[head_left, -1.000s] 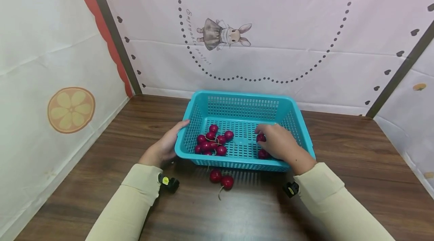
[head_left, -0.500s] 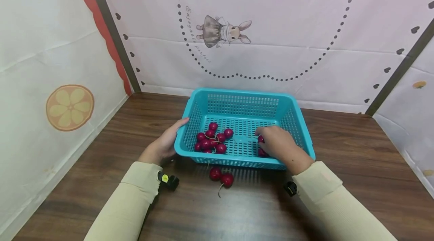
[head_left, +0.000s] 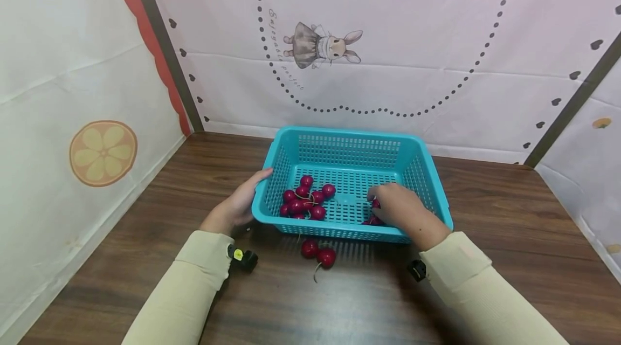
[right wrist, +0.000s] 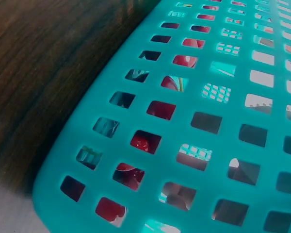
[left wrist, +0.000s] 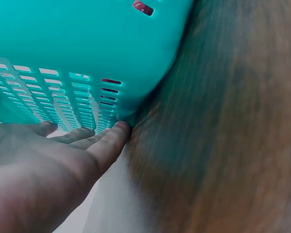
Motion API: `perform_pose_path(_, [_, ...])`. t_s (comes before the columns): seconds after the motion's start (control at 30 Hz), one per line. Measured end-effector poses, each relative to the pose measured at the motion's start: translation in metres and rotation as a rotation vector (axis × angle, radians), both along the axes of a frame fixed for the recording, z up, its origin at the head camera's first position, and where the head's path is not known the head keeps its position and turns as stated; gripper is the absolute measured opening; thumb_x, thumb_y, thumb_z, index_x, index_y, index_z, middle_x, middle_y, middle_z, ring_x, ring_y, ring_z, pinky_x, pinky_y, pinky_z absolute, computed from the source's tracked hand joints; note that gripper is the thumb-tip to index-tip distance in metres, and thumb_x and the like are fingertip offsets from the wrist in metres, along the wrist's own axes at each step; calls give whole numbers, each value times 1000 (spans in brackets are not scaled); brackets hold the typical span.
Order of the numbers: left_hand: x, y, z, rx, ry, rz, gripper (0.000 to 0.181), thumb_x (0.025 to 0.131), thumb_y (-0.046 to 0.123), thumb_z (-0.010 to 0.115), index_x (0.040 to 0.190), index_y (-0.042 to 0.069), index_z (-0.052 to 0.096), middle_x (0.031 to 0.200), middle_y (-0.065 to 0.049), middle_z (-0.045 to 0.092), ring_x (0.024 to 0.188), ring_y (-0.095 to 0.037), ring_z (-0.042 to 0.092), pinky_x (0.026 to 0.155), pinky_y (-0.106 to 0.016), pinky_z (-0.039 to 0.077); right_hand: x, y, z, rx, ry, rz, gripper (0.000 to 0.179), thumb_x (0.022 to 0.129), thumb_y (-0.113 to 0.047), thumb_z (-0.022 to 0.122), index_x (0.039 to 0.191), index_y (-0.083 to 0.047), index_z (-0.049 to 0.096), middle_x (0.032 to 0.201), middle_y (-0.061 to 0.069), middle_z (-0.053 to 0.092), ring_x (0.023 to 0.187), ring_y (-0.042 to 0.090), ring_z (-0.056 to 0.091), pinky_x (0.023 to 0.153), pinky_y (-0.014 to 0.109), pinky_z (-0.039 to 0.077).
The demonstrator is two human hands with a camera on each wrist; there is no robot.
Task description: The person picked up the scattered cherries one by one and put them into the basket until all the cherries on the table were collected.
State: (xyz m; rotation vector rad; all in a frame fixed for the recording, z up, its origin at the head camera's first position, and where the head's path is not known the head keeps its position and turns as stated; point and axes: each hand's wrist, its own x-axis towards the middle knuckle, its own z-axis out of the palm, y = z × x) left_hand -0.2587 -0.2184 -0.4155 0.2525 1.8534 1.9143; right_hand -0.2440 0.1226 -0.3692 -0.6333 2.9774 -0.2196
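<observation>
A turquoise plastic basket (head_left: 349, 132) with slotted walls stands on the table. At its left end my left hand (head_left: 237, 202) lies along the outside; in the left wrist view, extended fingers (left wrist: 109, 145) touch the slotted wall. My right hand (head_left: 400, 205) reaches over the near right rim into the basket, its fingers curled around a dark red cherry (head_left: 375, 203) that they partly cover. Beneath that hand, more cherries (head_left: 373, 220) lie by the near wall. Red shows through the wall's holes in the right wrist view. A cluster of several cherries (head_left: 317, 212) with stems fills the basket's left part.
Two cherries (head_left: 326, 257) lie on the brown wooden table (head_left: 271, 302) in front of the basket, one with its stem toward me. Behind the table rises a white printed cloth (head_left: 412, 75) with a rabbit figure, and similar cloth walls flank both sides.
My right hand stays low in the basket, with slight finger movement. The cherries under it have shifted a little toward the left. My left hand keeps its place at the basket's end.
</observation>
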Motion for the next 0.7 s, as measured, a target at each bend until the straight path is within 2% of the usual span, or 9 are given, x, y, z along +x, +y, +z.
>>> perform_pose_path(0.37, [2, 0, 1, 2, -9, 4, 75, 102, 64, 26, 160, 26, -2, 161, -18, 20, 146, -43, 30, 112, -60, 38, 1, 0, 0, -19, -1, 0, 25, 93, -14, 71, 116, -5, 72, 108, 13, 74, 83, 20, 62, 84, 43, 60])
perform_pose_path(0.53, [2, 0, 1, -1, -1, 4, 75, 102, 64, 28, 160, 26, -1, 161, -16, 19, 146, -43, 30, 112, -59, 38, 1, -1, 0, -101, 78, -8, 26, 93, -12, 68, 118, -4, 71, 114, 14, 72, 98, 25, 67, 88, 45, 59])
perform_pose_path(0.6, [2, 0, 1, 0, 3, 4, 75, 101, 65, 29, 159, 27, 0, 161, -16, 20, 146, -42, 31, 112, -58, 39, 0, -1, 0, -156, 127, -8, 27, 93, -11, 68, 119, -5, 71, 116, 14, 71, 107, 28, 67, 93, 47, 57])
perform_pose_path(0.7, [2, -1, 0, 1, 1, -2, 75, 101, 65, 28, 159, 27, -1, 161, -17, 20, 146, -42, 30, 112, -57, 40, 0, 0, 2, -252, 220, 9, 27, 92, -9, 70, 119, -4, 70, 114, 14, 70, 109, 31, 65, 94, 48, 57])
